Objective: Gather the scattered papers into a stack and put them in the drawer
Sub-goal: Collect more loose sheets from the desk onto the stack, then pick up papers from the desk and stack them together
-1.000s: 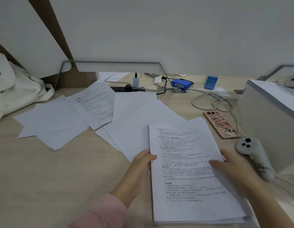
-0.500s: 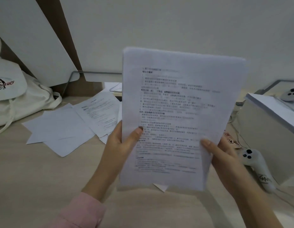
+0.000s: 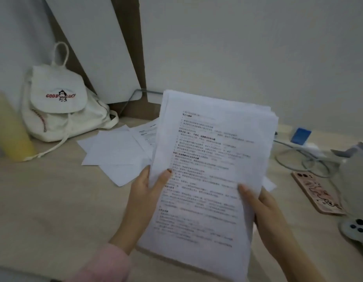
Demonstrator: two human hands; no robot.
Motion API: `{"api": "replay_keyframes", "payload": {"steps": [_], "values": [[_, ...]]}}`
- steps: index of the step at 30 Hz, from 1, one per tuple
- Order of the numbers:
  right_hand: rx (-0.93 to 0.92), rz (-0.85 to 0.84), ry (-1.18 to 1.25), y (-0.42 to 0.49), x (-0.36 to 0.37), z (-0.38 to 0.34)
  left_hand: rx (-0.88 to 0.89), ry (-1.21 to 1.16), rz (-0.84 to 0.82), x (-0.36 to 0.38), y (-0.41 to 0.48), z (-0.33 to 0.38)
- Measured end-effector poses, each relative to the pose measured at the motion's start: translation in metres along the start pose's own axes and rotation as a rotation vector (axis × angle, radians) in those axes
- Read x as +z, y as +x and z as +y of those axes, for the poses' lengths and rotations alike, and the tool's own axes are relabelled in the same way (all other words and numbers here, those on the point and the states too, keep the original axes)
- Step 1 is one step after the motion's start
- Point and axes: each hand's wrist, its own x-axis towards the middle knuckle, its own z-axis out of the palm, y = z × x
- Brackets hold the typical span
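The left hand (image 3: 144, 192) pinches the left edge of the paper stack (image 3: 207, 169), the right hand (image 3: 262, 208) grips its right edge, held above the bench (image 3: 44, 200). Beyond the left hand lie loose sheets (image 3: 115, 155); gathering seems unfinished, they likely come next

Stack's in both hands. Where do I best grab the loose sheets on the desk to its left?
Probably the near corner of the loose sheets, which juts toward you. They lie flat and fanned, so come in low from the near side with the left hand, thumb on top.
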Motion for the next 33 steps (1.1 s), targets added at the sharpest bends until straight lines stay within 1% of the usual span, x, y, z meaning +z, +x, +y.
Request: {"api": "replay_keyframes", "payload": {"steps": [3,5,7,8,10,12,13,16,17,19,21,22,23,24,26,27,28,30,31,32,33], "values": [[0.107,-0.057,0.07,0.015,0.048,0.016,0.022,0.151,0.138,-0.046,0.017,-0.003],[0.145,-0.091,0.079,0.025,0.085,0.035,-0.02,0.276,0.192,-0.082,0.028,-0.01],[0.197,-0.147,0.133,0.032,0.121,0.052,-0.091,0.442,0.215,-0.117,0.034,-0.019],[0.235,-0.172,0.18,0.036,0.137,0.058,-0.098,0.521,0.223,-0.133,0.033,-0.023],[0.325,-0.212,0.264,0.042,0.168,0.07,-0.043,0.662,0.232,-0.155,0.026,-0.028],[0.401,-0.237,0.311,0.047,0.194,0.083,0.018,0.776,0.173,-0.167,0.014,-0.035],[0.43,-0.242,0.334,0.05,0.204,0.091,0.034,0.822,0.109,-0.17,0.008,-0.04],[0.486,-0.271,0.358,0.057,0.226,0.108,0.009,0.928,-0.106,-0.162,-0.005,-0.056],[0.499,-0.288,0.343,0.058,0.229,0.11,-0.004,0.97,-0.143,-0.16,-0.007,-0.065],[0.501,-0.35,0.268,0.061,0.229,0.107,-0.032,1.031,-0.165,-0.156,-0.009,-0.089],[0.462,-0.415,0.091,0.063,0.218,0.098,-0.025,1.118,-0.207,-0.155,-0.009,-0.103],[0.413,-0.415,-0.043,0.063,0.209,0.091,-0.058,1.156,-0.249,-0.155,-0.01,-0.107],[0.331,-0.373,-0.201,0.064,0.196,0.084,-0.102,1.186,-0.282,-0.155,-0.011,-0.109],[0.21,-0.302,-0.382,0.065,0.179,0.079,-0.137,1.208,-0.29,-0.155,-0.011,-0.109],[-0.033,-0.135,-0.725,0.068,0.138,0.069,-0.13,1.221,-0.296,-0.154,-0.012,-0.108],[-0.093,-0.069,-0.873,0.07,0.117,0.066,-0.109,1.235,-0.287,-0.154,-0.012,-0.107],[-0.103,-0.028,-1.026,0.071,0.096,0.067,-0.099,1.248,-0.278,-0.154,-0.012,-0.107],[-0.016,-0.065,-1.33,0.069,0.068,0.069,-0.118,1.264,-0.285,-0.154,-0.011,-0.109],[0.033,-0.11,-1.418,0.065,0.061,0.069,-0.123,1.263,-0.284,-0.153,-0.011,-0.109],[0.055,-0.142,-1.454,0.06,0.058,0.07,-0.117,1.241,-0.28,-0.152,-0.01,-0.107],[0.037,-0.151,-1.45,0.056,0.056,0.071,-0.078,1.217,-0.245,-0.15,-0.009,-0.106]]}}
